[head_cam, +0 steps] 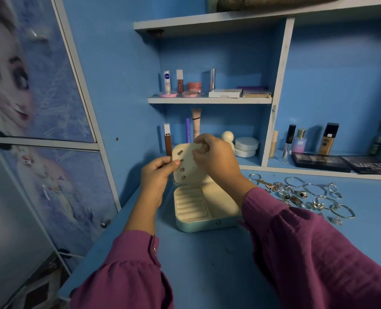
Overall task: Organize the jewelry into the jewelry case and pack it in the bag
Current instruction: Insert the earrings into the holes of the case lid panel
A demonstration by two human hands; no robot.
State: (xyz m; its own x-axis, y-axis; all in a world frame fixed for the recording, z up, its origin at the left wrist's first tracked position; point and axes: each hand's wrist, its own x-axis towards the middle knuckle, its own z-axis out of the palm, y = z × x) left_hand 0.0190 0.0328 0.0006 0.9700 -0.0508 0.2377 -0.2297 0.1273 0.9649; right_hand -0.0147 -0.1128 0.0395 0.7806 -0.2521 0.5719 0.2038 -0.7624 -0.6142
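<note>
A cream jewelry case (204, 211) stands open on the blue desk (207, 264), its ring rolls bare. Its raised lid panel (186, 169) carries several small stud earrings down the left side. My left hand (159, 172) pinches the panel's left edge. My right hand (214, 158) is in front of the panel's upper right, fingertips pinched on a small earring at the panel. To the right of the case lies a pile of loose jewelry (303, 195): silver bangles, rings and brooches. No bag is in view.
Shelves behind the case hold cosmetics (209, 88): tubes, jars and palettes. Bottles (328, 139) and dark makeup palettes (343, 163) stand at the back right. A wardrobe door (40, 108) with a cartoon print rises on the left.
</note>
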